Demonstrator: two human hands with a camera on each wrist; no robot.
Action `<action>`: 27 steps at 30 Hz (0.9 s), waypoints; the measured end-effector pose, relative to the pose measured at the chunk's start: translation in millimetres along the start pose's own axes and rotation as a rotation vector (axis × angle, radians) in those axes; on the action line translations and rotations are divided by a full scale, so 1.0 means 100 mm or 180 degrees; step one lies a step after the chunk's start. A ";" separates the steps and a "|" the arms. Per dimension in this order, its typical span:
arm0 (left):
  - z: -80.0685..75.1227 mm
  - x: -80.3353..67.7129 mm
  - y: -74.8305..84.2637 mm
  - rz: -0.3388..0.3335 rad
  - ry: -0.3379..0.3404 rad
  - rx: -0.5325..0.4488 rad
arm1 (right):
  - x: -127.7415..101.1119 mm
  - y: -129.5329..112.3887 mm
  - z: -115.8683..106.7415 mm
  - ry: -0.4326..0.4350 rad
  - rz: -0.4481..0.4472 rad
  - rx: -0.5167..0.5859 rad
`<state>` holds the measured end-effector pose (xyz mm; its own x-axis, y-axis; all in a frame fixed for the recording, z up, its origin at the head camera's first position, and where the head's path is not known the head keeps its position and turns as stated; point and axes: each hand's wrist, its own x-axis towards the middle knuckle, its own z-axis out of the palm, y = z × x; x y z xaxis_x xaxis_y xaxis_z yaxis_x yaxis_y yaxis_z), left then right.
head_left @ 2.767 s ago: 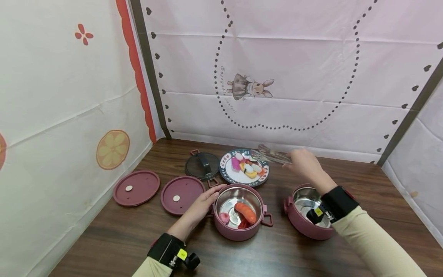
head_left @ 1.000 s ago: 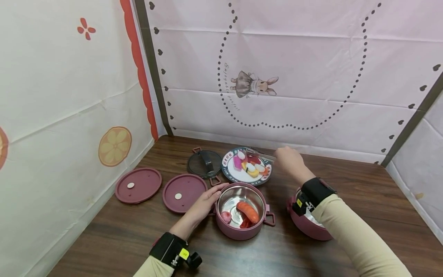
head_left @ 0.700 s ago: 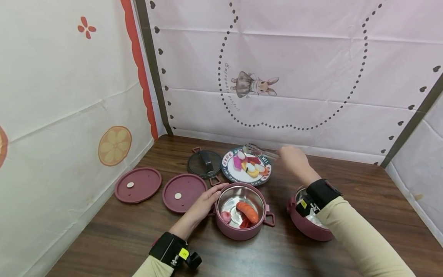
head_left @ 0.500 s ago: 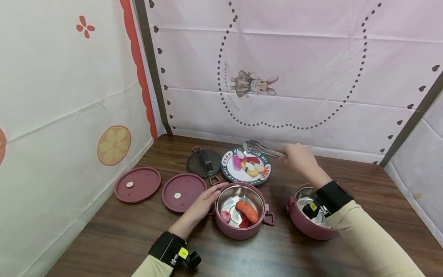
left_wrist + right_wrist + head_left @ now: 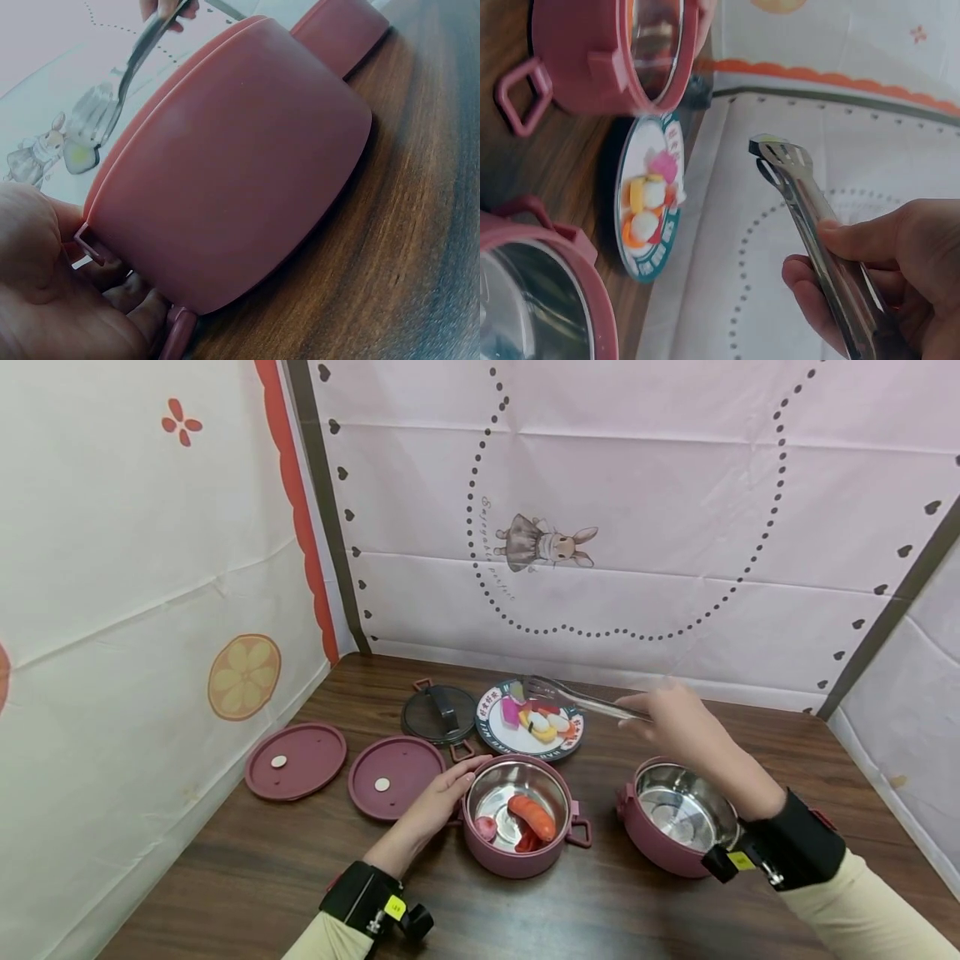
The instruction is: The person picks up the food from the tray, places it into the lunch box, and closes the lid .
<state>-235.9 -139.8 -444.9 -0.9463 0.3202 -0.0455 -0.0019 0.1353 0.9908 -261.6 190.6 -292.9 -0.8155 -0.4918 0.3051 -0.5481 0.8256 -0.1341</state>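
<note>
One Chinese-lettered plate (image 5: 507,737) near tongs (image 5: 592,702)

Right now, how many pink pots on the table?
2. The first pot, holding a sausage, stands beside the left hand; the second pot is to its right, partly covered by the right arm. No sign of others hidden.

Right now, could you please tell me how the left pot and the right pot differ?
Contents: the left pot holds an orange sausage, a pink piece and a red piece, while no food shows in the right pot. Contact: the left hand touches the left pot, whereas no hand holds the right pot. Both are dusty pink outside, shiny metal inside, upright and lidless.
</note>
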 end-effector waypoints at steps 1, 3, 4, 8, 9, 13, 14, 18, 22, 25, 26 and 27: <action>0.00 0.00 0.00 0.0008 -0.0006 0.0005 | -0.04 -0.02 -0.02 -0.0044 0.0013 0.0013; -0.01 0.00 0.00 0.0025 -0.0028 -0.0014 | -0.13 -0.08 -0.06 -0.0167 0.0061 0.0070; -0.01 0.00 0.00 0.0043 -0.0048 -0.0011 | -0.17 -0.10 -0.08 -0.0227 0.0091 0.0130; 0.00 0.01 0.00 0.0026 -0.0042 -0.0041 | -0.33 -0.18 -0.14 -0.0421 0.0077 0.0291; 0.00 0.01 0.00 -0.0001 -0.0022 -0.0049 | -0.36 -0.20 -0.14 -0.0449 0.0037 0.0304; 0.01 0.02 -0.01 -0.0089 0.0067 -0.0058 | -0.49 -0.24 -0.16 -0.0618 -0.0043 0.0345; 0.01 0.01 -0.01 -0.0075 0.0063 -0.0043 | -0.51 -0.24 -0.16 -0.0650 -0.0082 0.0357; 0.00 0.00 -0.01 -0.0025 0.0035 -0.0035 | -0.60 -0.28 -0.20 -0.0829 -0.0216 0.0356; -0.01 0.00 0.00 0.0011 -0.0003 -0.0022 | -0.65 -0.28 -0.23 -0.0893 -0.0418 0.0232; -0.01 0.00 0.00 0.0011 -0.0013 -0.0028 | -0.67 -0.28 -0.24 -0.0904 -0.0396 0.0171; 0.00 0.00 0.00 0.0005 -0.0008 -0.0043 | -0.67 -0.28 -0.24 -0.0907 -0.0355 0.0152; 0.00 0.01 0.00 -0.0013 -0.0002 -0.0053 | -0.67 -0.28 -0.24 -0.0917 -0.0327 0.0140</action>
<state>-236.6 -139.9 -445.4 -0.9460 0.3202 -0.0497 -0.0113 0.1208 0.9926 -187.0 207.3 -286.9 -0.7711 -0.6355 0.0400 -0.6328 0.7578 -0.1589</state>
